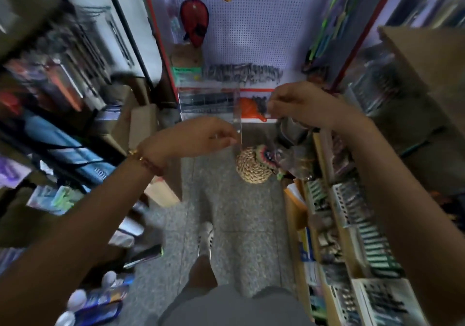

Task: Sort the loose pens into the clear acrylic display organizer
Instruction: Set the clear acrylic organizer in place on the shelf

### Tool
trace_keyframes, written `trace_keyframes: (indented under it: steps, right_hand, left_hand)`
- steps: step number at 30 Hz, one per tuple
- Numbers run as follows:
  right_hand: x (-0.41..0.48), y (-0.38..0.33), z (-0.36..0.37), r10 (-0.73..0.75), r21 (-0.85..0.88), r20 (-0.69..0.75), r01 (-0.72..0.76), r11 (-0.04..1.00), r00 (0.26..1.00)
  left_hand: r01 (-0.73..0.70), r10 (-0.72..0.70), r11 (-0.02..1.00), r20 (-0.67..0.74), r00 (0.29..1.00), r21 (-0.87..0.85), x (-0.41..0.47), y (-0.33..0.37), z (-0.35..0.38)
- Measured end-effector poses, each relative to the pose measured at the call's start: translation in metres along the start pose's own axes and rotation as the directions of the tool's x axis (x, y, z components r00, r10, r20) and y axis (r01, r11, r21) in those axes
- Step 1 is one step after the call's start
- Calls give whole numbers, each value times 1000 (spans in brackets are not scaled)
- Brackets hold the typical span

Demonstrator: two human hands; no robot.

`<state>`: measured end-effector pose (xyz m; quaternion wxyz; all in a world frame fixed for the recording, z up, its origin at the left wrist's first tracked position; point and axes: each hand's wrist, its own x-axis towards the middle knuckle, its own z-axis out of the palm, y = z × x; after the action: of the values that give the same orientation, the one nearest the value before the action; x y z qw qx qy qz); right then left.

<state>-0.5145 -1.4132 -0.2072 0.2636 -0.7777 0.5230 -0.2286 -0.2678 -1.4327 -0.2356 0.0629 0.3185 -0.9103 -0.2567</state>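
the shelves of boxed pens (352, 212) run below and outside the right hand (299, 101), and the pegboard wall (251, 31) rises beyond both hands. between the hands hangs the clear acrylic display organizer (236, 104), held in mid-air, probably so it can be carried somewhere for filling. the left hand (201, 136) pinches its lower near edge and the right hand pinches its upper side, hands apart to steady it. blur hides any loose pens.
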Motion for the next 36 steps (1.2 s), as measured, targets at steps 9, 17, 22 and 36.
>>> trace_keyframes:
  steps: [9,17,22,36]
  right_hand:
    - [166,55,-18,190,55,-19,-188,981,982]
    - [275,127,-55,228,50,3,-228,972,974]
    - [351,185,-78,222,33,24,-223,974,975]
    - [534,263,-114,231,-35,59,-230,973,971]
  left_hand:
    - [-104,105,994,106,989,-15,122,-142,-90]
    - [-138,141,989,58,988,-48,239,-231,-127]
    - [-106,113,992,122,986,-68,311,-276,-143]
    - [-53,80,985,164,983,-166,446,-402,-212]
